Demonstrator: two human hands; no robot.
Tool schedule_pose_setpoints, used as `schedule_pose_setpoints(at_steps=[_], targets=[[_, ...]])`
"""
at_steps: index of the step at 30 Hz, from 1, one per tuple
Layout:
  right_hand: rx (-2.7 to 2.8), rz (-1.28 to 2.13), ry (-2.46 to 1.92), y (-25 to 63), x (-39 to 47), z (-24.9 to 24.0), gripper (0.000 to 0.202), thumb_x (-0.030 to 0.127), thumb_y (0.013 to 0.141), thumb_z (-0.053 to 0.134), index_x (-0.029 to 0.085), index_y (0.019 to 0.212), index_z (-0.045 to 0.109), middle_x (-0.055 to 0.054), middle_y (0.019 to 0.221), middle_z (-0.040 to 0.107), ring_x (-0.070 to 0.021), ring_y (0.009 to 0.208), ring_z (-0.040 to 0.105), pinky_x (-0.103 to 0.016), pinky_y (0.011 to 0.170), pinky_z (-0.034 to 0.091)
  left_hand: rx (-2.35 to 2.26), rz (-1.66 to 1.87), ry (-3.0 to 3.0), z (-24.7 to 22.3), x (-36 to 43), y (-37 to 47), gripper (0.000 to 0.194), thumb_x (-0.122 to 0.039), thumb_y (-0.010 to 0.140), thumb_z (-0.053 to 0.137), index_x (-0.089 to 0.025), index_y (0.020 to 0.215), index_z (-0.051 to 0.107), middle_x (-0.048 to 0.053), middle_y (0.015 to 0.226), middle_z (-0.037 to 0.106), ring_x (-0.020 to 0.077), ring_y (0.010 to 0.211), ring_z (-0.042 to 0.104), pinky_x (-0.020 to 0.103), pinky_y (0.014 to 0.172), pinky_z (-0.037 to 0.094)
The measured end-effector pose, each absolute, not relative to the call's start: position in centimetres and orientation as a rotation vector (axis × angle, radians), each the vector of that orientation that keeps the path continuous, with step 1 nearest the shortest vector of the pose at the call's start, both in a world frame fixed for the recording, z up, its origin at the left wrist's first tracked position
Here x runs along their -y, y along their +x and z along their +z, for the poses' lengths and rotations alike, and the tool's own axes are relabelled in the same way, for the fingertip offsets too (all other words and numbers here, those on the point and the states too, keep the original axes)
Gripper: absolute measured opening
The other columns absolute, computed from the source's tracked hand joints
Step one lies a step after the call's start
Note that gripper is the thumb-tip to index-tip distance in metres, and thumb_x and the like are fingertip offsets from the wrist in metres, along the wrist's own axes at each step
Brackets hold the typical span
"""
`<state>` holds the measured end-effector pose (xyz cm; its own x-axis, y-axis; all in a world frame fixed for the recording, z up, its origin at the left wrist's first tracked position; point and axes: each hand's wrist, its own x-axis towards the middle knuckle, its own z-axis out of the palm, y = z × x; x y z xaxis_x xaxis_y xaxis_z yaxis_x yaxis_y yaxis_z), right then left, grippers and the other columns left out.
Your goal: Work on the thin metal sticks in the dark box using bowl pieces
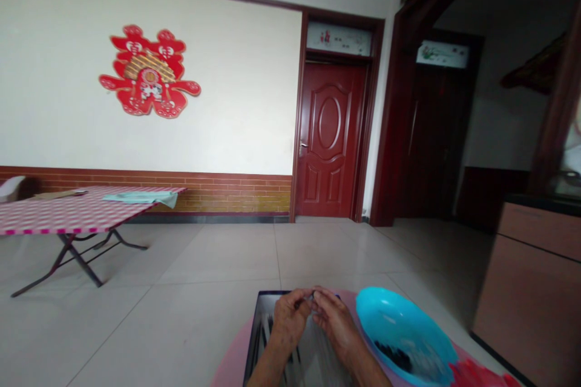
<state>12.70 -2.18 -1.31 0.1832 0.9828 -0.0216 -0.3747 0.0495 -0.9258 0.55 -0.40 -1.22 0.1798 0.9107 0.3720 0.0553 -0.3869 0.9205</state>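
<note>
Fine fingertip work seems under way: left hand (pixel 288 319) and right hand (pixel 334 318), nearly closed, pinch a tiny piece (pixel 311 296) over the tray (pixel 269 300).

Pinched item (pixel 311 296) blurred, unidentifiable

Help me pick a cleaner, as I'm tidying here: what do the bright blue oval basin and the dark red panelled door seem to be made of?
The bright blue oval basin looks like smooth, glossy plastic, judging by its even colour and soft highlights. The dark red, rectangular panelled door looks like varnished wood, given its raised mouldings and sheen, though painted metal is possible.
</note>
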Motion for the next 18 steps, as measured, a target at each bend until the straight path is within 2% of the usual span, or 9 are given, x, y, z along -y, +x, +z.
schedule_pose_setpoints(at_steps=[3,8,15,18], targets=[[0.843,1.204,-1.016,12.68,2.30,-1.16,0.045,0.047,0.053,0.078,0.019,0.087,0.070,-0.007,0.087,0.072,-0.0218,0.083,0.065,-0.026,0.062,0.046,-0.999,1.311,1.631,-1.64,0.10,0.60,0.026,-0.023,0.070,0.055,-0.020,0.089,0.072,0.001,0.068,0.069,0.0149,0.064,0.059,0.022,0.057,0.046],[0.911,1.168,-1.053,12.83,2.52,-0.89,0.044,0.047,0.056,0.074,0.019,0.089,0.071,-0.007,0.084,0.072,-0.0227,0.085,0.064,-0.028,0.064,0.046,-1.107,1.308,1.720,-1.85,-0.03,0.27,0.020,-0.022,0.072,0.053,-0.019,0.077,0.072,0.002,0.072,0.071,0.0163,0.068,0.062,0.024,0.063,0.047],[1.043,1.061,-1.156,12.91,2.30,-0.98,0.041,0.049,0.061,0.069,0.018,0.087,0.071,-0.005,0.075,0.070,-0.0218,0.078,0.062,-0.029,0.063,0.045,-1.239,1.348,1.952,-1.42,0.67,-0.35,0.026,-0.020,0.077,0.049,-0.022,0.088,0.072,0.003,0.087,0.074,0.0182,0.081,0.066,0.028,0.077,0.047],[1.179,0.961,-1.215,13.04,2.24,-1.15,0.036,0.051,0.068,0.062,0.019,0.083,0.069,-0.004,0.072,0.067,-0.0209,0.073,0.060,-0.029,0.061,0.045,-1.288,1.364,2.021,-1.48,0.86,-0.26,0.025,-0.019,0.078,0.049,-0.023,0.088,0.071,0.003,0.087,0.073,0.0190,0.083,0.065,0.030,0.079,0.047]])
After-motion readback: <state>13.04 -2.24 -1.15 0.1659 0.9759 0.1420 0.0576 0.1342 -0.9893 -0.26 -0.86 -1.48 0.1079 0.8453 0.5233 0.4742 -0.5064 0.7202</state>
